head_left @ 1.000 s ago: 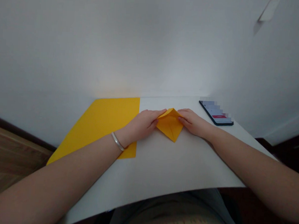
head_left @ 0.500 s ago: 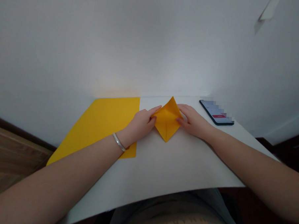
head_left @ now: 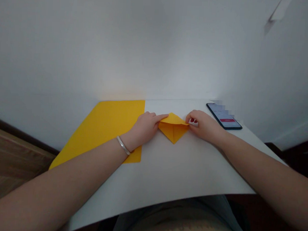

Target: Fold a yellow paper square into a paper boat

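Head view: I'm holding a small folded yellow paper (head_left: 172,119) between my two hands, above the middle of the white table (head_left: 177,171). My left hand (head_left: 147,128) is grasping its left corner, the index finger lying along the upper flap and the rest curling in. My right hand (head_left: 203,125) is pinching the right corner between thumb and curled fingers. The paper's upper flap is bulging over a dark opening, and its lower point, marked by a crease down the middle, is aiming toward me. I can't tell whether the underside is touching the tabletop.

Beside and partly under my left forearm, a large yellow sheet (head_left: 105,123) is lying flat. A silver bracelet (head_left: 123,146) is circling my left wrist. Beyond my right hand, a phone (head_left: 225,115) is lying screen up near the table's right edge, its display glowing and partly pixelated. Behind everything, a pale wall (head_left: 157,44) is rising.
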A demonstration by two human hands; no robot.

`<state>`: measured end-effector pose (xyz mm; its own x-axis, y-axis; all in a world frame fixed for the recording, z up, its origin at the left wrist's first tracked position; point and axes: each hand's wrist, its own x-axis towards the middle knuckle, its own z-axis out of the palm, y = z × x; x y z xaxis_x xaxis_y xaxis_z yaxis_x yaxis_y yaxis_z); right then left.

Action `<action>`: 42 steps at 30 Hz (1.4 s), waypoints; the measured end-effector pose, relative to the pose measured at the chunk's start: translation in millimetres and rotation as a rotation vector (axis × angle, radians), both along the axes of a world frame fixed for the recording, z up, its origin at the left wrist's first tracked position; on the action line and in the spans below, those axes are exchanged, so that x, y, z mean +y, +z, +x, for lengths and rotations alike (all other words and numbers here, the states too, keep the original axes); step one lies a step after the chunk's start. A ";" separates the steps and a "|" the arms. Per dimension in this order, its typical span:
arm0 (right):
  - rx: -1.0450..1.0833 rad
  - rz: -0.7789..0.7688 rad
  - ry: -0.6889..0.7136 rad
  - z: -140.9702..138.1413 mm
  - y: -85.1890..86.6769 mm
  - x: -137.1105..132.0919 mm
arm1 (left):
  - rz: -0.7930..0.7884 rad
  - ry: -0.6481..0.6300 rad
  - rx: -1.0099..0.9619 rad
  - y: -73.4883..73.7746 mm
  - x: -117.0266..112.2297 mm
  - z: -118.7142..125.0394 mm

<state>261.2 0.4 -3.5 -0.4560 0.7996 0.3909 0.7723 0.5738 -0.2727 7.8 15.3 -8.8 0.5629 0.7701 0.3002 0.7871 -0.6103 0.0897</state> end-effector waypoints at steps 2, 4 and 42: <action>-0.021 -0.017 0.037 0.7 -2.3 3.1 | 0.041 0.007 0.068 -1.7 0.2 -1.0; -0.029 -0.021 0.062 0.4 -3.2 4.9 | 0.069 0.005 0.103 -3.3 0.2 -2.0; -0.399 0.094 0.263 -7.8 8.3 -11.7 | 0.171 -0.012 0.305 -1.6 -3.5 0.4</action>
